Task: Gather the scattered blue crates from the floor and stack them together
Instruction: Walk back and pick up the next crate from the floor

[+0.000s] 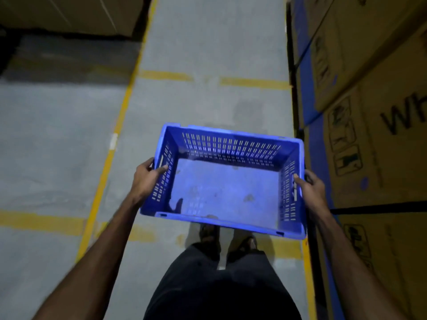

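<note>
Head view showed you carrying the blue crate above the floor, left hand and right hand each gripping a short side, beside cardboard boxes.

Warehouse aisle. Grey concrete floor marked with yellow painted lines as lane and bay borders. Right of the floor lane, large printed cardboard cartons stacked on a blue rack. More big cartons beyond the lines, far left.
</note>
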A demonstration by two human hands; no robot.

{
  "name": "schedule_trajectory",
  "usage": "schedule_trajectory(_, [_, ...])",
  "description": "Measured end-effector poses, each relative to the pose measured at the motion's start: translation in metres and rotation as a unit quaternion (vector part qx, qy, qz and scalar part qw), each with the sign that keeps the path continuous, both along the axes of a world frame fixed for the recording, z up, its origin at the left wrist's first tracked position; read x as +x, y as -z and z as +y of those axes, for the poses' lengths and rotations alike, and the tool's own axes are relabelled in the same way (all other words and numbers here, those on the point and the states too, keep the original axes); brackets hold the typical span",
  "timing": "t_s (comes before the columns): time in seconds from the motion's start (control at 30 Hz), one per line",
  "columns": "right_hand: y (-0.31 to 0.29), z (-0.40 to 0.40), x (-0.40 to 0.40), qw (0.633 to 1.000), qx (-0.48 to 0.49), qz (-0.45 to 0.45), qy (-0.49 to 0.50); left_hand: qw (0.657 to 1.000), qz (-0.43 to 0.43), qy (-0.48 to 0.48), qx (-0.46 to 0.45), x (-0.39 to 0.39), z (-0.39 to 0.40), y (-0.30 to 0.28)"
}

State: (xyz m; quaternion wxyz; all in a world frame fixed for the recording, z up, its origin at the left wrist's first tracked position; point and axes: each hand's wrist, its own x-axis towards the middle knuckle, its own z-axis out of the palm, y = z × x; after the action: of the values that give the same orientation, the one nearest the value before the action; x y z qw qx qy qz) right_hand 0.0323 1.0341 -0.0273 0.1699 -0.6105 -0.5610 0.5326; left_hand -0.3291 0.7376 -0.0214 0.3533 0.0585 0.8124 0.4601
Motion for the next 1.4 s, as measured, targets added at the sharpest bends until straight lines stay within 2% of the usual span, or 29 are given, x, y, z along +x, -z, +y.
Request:
schedule_trajectory(0.23, [-0.055, -0.007, -0.036, 0.996, 0.056, 0.062, -0.044, 0.995, 0.051, -0.055, 0.072, 0.006, -0.045, -0.037])
schedule_trajectory(0.53, [-0.086, 0.012, -0.082, 0.978, 0.06, 0.107, -0.171, 0.976, 0.096, -0.172, 0.092, 0.024, -0.089, -0.073])
schedule_trajectory(0.67, [-0.081, 0.012, -0.105, 0.961, 0.075, 0.11, -0.242, 0.969, 0.115, -0.198, 0.097, 0.044, -0.112, -0.079])
schedule_trajectory(0.83, [-0.057, -0.009, -0.14, 0.94, 0.045, 0.125, -0.313, 0.953, 0.103, -0.274, 0.079, 0.096, -0.16, -0.083])
schedule_trajectory(0.97, [-0.045, -0.046, -0.18, 0.916, 0.022, 0.114, -0.383, 0.917, 0.101, -0.383, 0.055, 0.136, -0.208, -0.086])
schedule_trajectory(1.17, [-0.05, -0.135, -0.251, 0.838, 0.006, 0.109, -0.535, 0.851, 0.089, -0.516, 0.053, 0.196, -0.302, -0.092])
schedule_trajectory(1.33, [-0.063, -0.231, -0.303, 0.784, 0.009, 0.121, -0.609, 0.798, 0.084, -0.596, 0.039, 0.232, -0.374, -0.086])
schedule_trajectory(1.4, [-0.068, -0.273, -0.32, 0.768, 0.011, 0.126, -0.628, 0.766, 0.095, -0.635, 0.041, 0.243, -0.411, -0.078])
